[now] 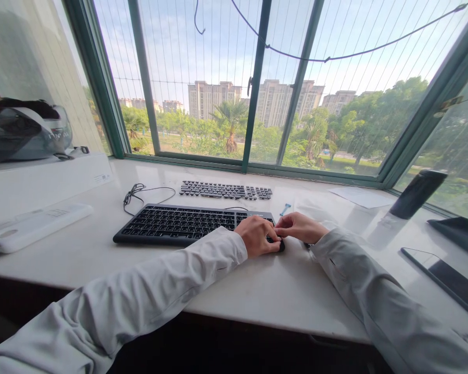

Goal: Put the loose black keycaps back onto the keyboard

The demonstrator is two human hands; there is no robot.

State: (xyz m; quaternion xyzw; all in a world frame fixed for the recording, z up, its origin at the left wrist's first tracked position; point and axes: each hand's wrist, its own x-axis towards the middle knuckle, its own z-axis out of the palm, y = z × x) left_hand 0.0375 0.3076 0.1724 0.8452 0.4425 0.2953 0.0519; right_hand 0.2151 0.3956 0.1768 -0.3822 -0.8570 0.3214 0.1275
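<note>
Both hands at keyboard [187, 224] corner, frame centre.
Left hand [258, 236] and right hand [298, 226] pinched together on a key; could slip, pop loose.

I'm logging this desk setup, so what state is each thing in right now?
black keyboard: flat on the white sill, its right end under both hands.
left hand: closed over the keyboard's right corner.
right hand: fingers pinched at the same corner.
loose keycaps: laid in rows behind the keyboard.
cable: partly bundled.
phone: screen dark.
window: shut.
</note>
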